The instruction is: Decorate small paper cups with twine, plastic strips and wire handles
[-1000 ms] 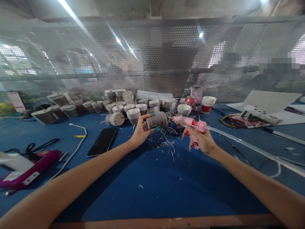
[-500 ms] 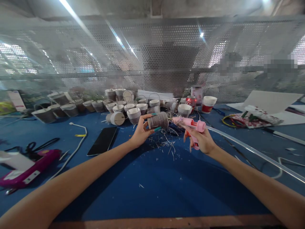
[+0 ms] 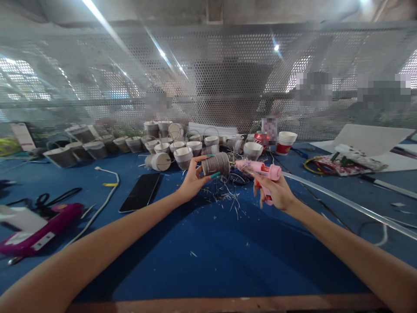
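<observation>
My left hand [image 3: 193, 179] grips a paper cup wrapped in grey-brown cord [image 3: 216, 165], tipped on its side above the blue table. Fingers and thumb with teal nails lie on opposite sides of it. In my right hand [image 3: 276, 191] is a pink hot glue gun [image 3: 260, 168], its fingers around the handle near the orange trigger. The nozzle is at the cup's right end; whether it touches I cannot tell. A long clear glue stick [image 3: 345, 204] runs out of the gun's back toward the right. Cord scraps [image 3: 224, 196] lie below the cup.
Behind my hands stand and lie many small cord-wrapped cups with handles [image 3: 183, 157]. A phone [image 3: 140, 192], a white cable [image 3: 104, 206] and a purple power strip [image 3: 42, 230] lie on the left. Stacked paper cups [image 3: 286, 142] and a patterned bag [image 3: 348, 161] are at right.
Hands, cup and glue gun stay almost in place. The far part of the glue stick has shifted slightly downward at the right.
</observation>
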{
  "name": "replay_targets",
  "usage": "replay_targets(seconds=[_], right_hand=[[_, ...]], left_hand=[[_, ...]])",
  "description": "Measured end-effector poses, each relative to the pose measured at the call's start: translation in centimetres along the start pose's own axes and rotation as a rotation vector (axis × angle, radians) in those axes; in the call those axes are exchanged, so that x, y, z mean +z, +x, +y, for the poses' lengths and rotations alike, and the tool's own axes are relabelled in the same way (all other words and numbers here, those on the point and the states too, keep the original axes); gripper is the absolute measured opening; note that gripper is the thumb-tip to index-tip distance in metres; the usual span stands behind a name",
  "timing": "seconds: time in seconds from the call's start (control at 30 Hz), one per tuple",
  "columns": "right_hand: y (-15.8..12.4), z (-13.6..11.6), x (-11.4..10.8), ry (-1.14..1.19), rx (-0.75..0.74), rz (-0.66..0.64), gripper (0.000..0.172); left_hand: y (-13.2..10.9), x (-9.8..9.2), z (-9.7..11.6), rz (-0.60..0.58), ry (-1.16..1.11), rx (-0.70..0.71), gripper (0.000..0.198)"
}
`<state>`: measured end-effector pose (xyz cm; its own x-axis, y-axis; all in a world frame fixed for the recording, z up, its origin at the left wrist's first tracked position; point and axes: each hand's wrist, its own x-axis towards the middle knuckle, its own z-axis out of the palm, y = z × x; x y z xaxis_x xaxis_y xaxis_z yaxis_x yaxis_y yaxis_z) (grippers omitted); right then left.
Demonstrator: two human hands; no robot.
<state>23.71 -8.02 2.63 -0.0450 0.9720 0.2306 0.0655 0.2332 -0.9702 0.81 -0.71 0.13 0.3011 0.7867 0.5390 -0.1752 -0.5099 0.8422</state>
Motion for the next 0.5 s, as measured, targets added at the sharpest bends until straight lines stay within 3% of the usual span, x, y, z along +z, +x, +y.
replay_targets(seconds=[0.5], right_hand=[[-0.01,0.02,-0.03,-0.056,0.016,-0.026,0.042]], left_hand=[[0.01,0.18,0.43,0.052,0.019,-0.021,0.054]])
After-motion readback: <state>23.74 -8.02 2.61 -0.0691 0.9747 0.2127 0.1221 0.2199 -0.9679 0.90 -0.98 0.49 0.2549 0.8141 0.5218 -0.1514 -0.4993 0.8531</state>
